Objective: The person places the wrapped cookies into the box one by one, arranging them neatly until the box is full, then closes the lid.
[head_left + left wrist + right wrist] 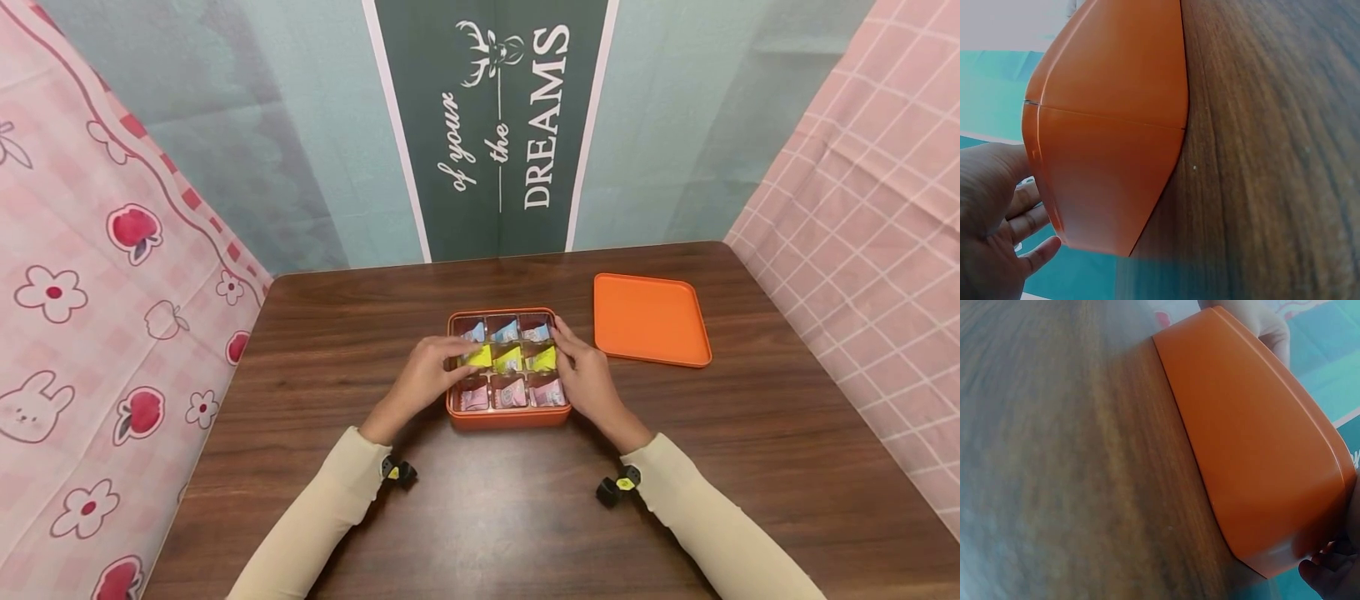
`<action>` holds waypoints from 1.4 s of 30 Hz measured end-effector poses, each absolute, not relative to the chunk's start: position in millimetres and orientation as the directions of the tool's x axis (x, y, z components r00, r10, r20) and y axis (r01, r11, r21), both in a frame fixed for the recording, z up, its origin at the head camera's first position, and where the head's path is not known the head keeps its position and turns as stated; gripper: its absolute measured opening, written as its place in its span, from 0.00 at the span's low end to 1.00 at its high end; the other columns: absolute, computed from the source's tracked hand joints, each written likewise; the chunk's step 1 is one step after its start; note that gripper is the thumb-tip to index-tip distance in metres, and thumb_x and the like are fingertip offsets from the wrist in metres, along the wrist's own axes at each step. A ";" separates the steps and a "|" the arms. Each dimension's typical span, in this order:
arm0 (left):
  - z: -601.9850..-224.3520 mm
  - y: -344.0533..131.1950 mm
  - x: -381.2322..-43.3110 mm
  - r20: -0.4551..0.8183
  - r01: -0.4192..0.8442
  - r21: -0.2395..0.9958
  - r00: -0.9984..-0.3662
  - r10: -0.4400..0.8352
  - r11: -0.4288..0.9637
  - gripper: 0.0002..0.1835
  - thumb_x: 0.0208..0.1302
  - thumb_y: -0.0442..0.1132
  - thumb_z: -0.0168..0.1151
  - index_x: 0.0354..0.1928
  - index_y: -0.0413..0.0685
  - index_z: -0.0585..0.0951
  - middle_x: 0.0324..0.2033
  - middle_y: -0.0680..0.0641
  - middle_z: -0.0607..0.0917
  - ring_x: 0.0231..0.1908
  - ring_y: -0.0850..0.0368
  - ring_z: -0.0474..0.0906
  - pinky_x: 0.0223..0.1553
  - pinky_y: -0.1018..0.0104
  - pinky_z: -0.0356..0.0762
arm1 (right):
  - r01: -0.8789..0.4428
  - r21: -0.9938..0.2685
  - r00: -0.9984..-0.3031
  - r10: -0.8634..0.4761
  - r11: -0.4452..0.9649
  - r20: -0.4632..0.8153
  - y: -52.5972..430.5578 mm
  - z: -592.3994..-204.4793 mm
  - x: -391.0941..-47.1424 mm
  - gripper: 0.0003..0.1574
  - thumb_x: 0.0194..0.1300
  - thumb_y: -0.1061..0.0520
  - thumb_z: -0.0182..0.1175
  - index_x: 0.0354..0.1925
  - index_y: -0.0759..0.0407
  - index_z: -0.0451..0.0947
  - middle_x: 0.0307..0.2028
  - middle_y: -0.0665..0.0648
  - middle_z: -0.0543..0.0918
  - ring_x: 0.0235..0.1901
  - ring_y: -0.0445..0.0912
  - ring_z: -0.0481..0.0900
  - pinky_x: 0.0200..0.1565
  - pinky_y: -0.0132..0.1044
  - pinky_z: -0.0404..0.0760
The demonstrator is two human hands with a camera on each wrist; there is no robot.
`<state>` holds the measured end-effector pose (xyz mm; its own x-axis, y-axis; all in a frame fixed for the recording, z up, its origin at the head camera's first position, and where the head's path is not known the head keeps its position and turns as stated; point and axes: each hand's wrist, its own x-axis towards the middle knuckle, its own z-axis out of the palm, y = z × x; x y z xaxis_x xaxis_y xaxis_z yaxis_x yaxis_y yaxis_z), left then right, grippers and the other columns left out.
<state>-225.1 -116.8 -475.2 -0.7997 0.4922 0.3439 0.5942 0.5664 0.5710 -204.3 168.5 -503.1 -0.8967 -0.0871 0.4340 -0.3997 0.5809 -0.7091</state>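
Observation:
An orange box (pixel 510 419) sits on the table, its clear divided insert holding wrapped candies in rows: blue candies (pixel 505 332) at the back, yellow candies (pixel 508 360) in the middle, pink candies (pixel 511 393) in front. My left hand (pixel 426 375) reaches over the left rim, thumb and fingers pinching the yellow candy (pixel 481 357) in the left middle compartment. At the right side, my right hand (pixel 588 379) grips the box by its rim and wall. In the left wrist view, the box wall (pixel 1110 144) hides what the fingertips touch.
An orange lid (pixel 651 320) lies on the wooden table (pixel 337 333), right of the box and a little farther back. Fabric hangings (pixel 300 150) stand behind the table and at both sides. Each wrist wears a black strap-on device (pixel 397 472).

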 end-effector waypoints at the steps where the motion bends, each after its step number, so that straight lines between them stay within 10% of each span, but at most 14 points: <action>1: -474.9 -116.6 -225.1 0.344 0.596 0.569 -0.799 0.494 0.567 0.19 0.61 0.38 0.74 0.55 0.49 0.88 0.51 0.47 0.89 0.55 0.49 0.83 0.63 0.46 0.74 | -0.398 -0.708 -0.897 -0.086 0.583 0.433 168.5 -503.2 -204.1 0.23 0.71 0.70 0.55 0.62 0.73 0.75 0.68 0.61 0.73 0.63 0.55 0.74 0.17 0.30 0.63; 9: -474.5 -115.4 -225.0 0.338 0.598 0.568 -0.796 0.503 0.565 0.19 0.61 0.37 0.75 0.55 0.50 0.88 0.51 0.47 0.88 0.56 0.50 0.82 0.62 0.49 0.76 | -0.386 -0.715 -0.904 -0.083 0.583 0.420 168.7 -502.2 -203.7 0.23 0.71 0.69 0.55 0.63 0.72 0.75 0.68 0.62 0.73 0.64 0.55 0.73 0.19 0.32 0.65; 16: -474.9 -114.8 -224.1 0.339 0.598 0.567 -0.796 0.501 0.566 0.19 0.60 0.37 0.75 0.55 0.49 0.87 0.52 0.46 0.88 0.56 0.50 0.82 0.63 0.47 0.75 | -0.385 -0.715 -0.903 -0.078 0.584 0.422 168.9 -501.1 -203.1 0.23 0.71 0.70 0.55 0.63 0.71 0.75 0.68 0.61 0.73 0.66 0.55 0.71 0.45 0.41 0.81; 31: -476.9 -114.3 -225.3 0.370 0.629 0.535 -0.774 0.514 0.564 0.18 0.61 0.36 0.75 0.54 0.48 0.88 0.50 0.47 0.89 0.53 0.51 0.83 0.60 0.50 0.78 | -0.395 -0.724 -0.901 -0.084 0.565 0.425 169.7 -501.8 -204.2 0.23 0.71 0.70 0.55 0.63 0.73 0.74 0.68 0.62 0.73 0.65 0.57 0.72 0.19 0.30 0.64; 42: -477.3 -115.5 -224.9 0.370 0.626 0.543 -0.776 0.511 0.559 0.18 0.61 0.37 0.75 0.54 0.48 0.88 0.50 0.47 0.89 0.54 0.52 0.83 0.60 0.51 0.78 | -0.392 -0.720 -0.902 -0.087 0.572 0.423 169.5 -503.4 -204.5 0.23 0.72 0.69 0.55 0.63 0.72 0.75 0.68 0.61 0.72 0.65 0.55 0.73 0.19 0.30 0.64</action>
